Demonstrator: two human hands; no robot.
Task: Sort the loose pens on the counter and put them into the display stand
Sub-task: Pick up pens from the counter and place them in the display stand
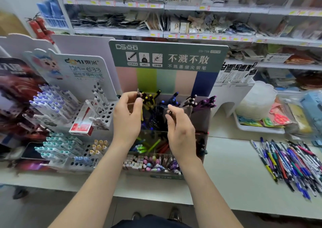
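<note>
We see both hands raised over the stand (183, 81), which sits at the back of the white surface (230, 172), right in front of us. The left hand (127, 118) has its fingers curled round a dark pen (138, 94). Thumb and forefinger pinch it near its upper end, so the metal tip pokes up above the fingers. It stands about upright, over the stand's back-left compartment and just beside the yellow-capped pens there. The rest of its barrel is hidden behind the hand.

The right hand (181, 128) hovers over the middle of the stand, a little lower than the left and apart from it. Its fingers are bent inward, and thumb and forefinger close on a small dark tip (170, 112). The hand covers everything below that tip, so we cannot tell what it belongs to.

The stand's back row holds dark pens with yellow, blue, white and purple ends. Green and red ones lie in the middle row, and pastel ones fill the front.

The loose pens (289, 163) lie in a slanting heap at the far right of the surface, well apart from both hands and touched by neither.

To the left of the stand is a white rack (104, 112) with round holes, and a red box (81, 125) leans on it. Stocked shelves (191, 8) run behind.
</note>
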